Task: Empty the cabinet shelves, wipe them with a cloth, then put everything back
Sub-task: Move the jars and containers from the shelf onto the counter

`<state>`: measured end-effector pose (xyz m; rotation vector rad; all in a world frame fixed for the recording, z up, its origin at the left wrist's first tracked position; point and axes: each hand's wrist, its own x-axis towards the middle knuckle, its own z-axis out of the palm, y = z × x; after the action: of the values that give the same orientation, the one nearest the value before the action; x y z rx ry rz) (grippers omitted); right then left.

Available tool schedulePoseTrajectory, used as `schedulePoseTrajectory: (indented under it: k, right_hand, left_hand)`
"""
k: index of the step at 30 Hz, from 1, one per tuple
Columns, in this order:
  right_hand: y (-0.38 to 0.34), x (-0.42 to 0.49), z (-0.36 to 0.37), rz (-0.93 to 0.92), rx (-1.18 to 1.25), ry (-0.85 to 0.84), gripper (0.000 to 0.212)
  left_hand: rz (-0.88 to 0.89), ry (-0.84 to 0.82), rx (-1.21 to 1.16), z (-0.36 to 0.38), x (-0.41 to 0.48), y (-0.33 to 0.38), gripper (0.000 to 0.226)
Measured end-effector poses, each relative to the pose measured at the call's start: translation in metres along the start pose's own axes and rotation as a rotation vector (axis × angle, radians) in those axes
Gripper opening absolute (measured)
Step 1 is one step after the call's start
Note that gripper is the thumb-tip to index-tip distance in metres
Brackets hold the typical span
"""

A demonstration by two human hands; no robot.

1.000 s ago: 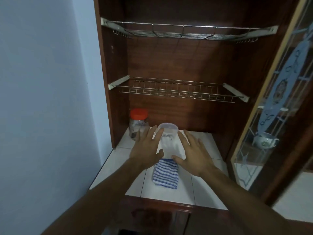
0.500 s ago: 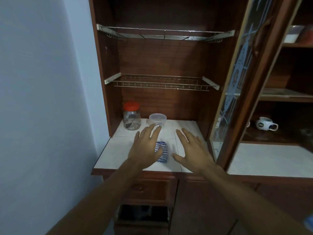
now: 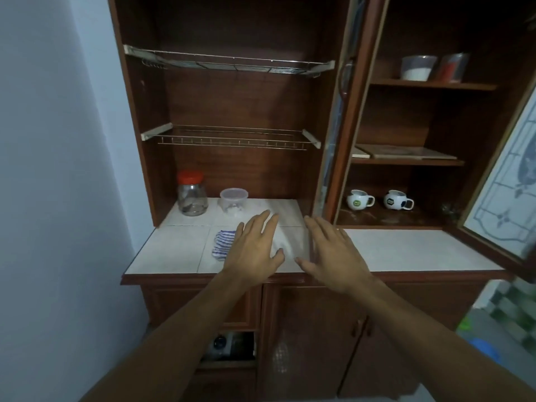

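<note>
Left hand (image 3: 255, 250), right hand (image 3: 333, 256) farther from near-empty jar (image 3: 192, 195) and tub (image 3: 233, 203), fingers (image 3: 261, 224) wide, empty

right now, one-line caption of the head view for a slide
Left hand and right hand spread open over the tiled counter, striped cloth, jar and tub nearby.

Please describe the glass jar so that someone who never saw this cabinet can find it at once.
Look at the left half of the wooden cabinet, below the lower wire rack. At the back left corner of the white tiled counter stands the glass jar. Its red lid sets it apart from the shorter clear plastic tub beside it.
</note>
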<state>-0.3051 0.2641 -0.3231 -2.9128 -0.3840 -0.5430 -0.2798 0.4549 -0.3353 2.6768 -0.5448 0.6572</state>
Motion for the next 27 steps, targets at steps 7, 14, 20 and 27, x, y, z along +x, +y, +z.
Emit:
schedulePoseTrajectory:
  k: [7,14,20,27]
  right_hand:
    - [0.095,-0.031,-0.036,-0.012,-0.036,0.018,0.085]
    - [0.191,-0.056,-0.069,-0.013,-0.077,0.008,0.085]
    - [0.245,-0.06,-0.088,0.003,-0.099,0.016,0.086]
    - [0.29,-0.018,-0.099,0.013,-0.122,0.067,0.088]
  left_hand:
    - [0.016,0.021,-0.03,0.026,0.019,0.092,0.072]
    - [0.039,0.068,-0.031,0.048,0.042,0.185,0.073]
    - [0.046,0.061,0.002,0.061,0.072,0.23,0.075]
    - [0.053,0.056,0.077,0.075,0.136,0.247,0.076]
